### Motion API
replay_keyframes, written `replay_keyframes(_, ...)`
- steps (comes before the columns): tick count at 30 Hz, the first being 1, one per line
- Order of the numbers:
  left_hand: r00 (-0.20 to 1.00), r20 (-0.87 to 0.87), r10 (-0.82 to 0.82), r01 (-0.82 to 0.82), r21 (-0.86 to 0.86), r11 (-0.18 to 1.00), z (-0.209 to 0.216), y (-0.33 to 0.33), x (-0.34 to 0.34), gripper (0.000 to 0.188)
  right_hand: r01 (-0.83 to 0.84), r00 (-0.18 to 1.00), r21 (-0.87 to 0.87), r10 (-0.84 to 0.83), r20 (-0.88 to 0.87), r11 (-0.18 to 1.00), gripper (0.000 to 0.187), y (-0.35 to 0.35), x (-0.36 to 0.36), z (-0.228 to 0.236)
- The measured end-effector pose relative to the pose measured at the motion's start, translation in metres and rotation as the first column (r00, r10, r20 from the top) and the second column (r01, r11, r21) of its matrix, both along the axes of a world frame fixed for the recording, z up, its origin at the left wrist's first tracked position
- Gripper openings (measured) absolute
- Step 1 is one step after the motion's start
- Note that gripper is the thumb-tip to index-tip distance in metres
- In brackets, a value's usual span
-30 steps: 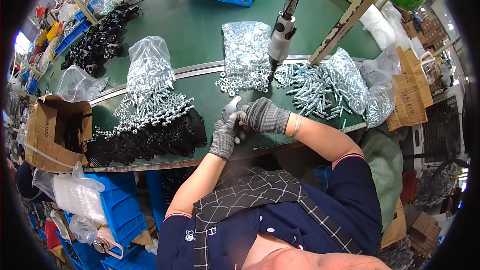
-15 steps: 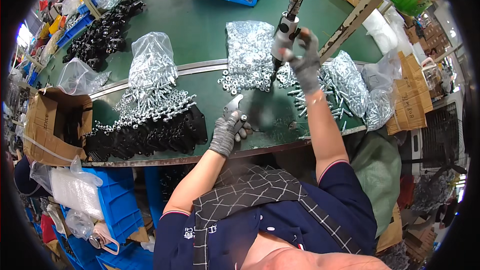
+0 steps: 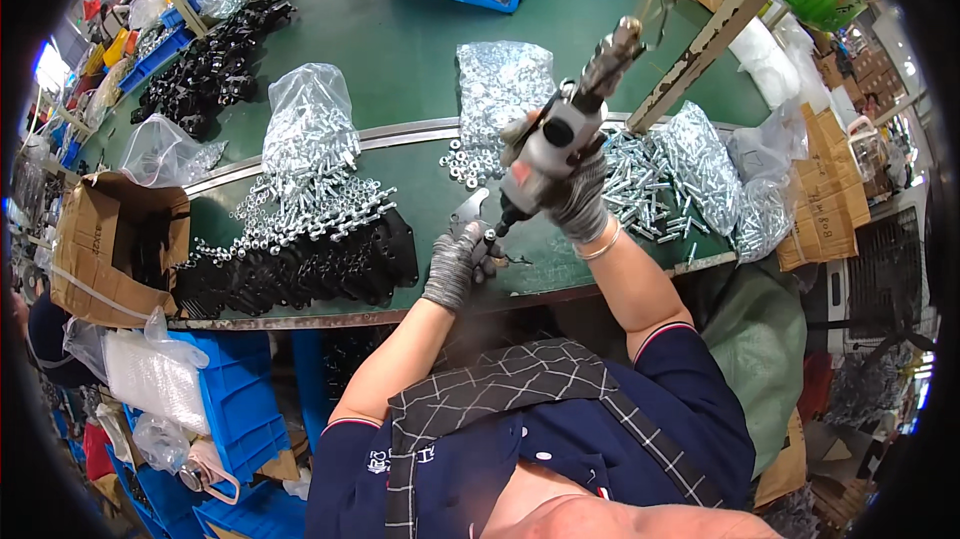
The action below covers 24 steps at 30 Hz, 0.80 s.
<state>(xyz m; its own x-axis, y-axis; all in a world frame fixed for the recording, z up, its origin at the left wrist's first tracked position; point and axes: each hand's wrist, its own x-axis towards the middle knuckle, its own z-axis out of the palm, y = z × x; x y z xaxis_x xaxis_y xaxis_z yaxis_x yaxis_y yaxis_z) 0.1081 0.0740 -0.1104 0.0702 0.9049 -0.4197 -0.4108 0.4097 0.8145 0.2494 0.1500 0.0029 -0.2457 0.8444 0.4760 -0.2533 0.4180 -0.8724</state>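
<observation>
In my gloved left hand [image 3: 453, 267] is a small flat silver metal bracket [image 3: 472, 205], pinched low over the table's front edge. My gloved right hand [image 3: 578, 201] wraps round the body of an air screwdriver [image 3: 552, 144], grey and black, hanging from a hose. The tool leans down to the left. Its dark tip reaches a small silver fastener [image 3: 490, 235] beside my left fingertips; whether they touch is hard to tell. Loose nuts [image 3: 462, 165] lie just beyond the bracket, spilling from a clear bag [image 3: 503, 79]. Part of the bracket is hidden under my left fingers.
Left of my hands lie rows of black metal plates [image 3: 300, 274] with bolts [image 3: 310, 164] behind them. A cardboard box [image 3: 75, 259] stands at the left end. More bolts [image 3: 640, 179] and a filled bag [image 3: 703, 154] lie rightward, near a metal post [image 3: 700, 39].
My right hand now grips the air screwdriver and has pulled it down and nearer, bringing its tip to the bracket. My left hand has hardly moved.
</observation>
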Motion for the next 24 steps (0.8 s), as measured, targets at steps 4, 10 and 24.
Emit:
replay_keyframes(4,1.000,-0.012,0.019,-0.019,-0.021,1.000,-0.002,0.002,0.002,0.032,-0.072,0.996,0.048,0.074,-0.053,0.996,0.038,-0.014,-0.007,0.000)
replay_keyframes(10,1.000,-0.008,0.021,-0.021,-0.018,1.000,-0.001,0.001,0.004,0.029,-0.131,0.991,-0.022,0.130,-0.038,0.991,0.046,-0.003,-0.007,-0.023)
replay_keyframes(24,1.000,0.015,0.019,-0.020,0.071,0.997,0.010,-0.019,-0.004,0.025,-0.094,0.978,0.096,0.074,0.197,0.991,0.047,-0.019,-0.009,-0.001)
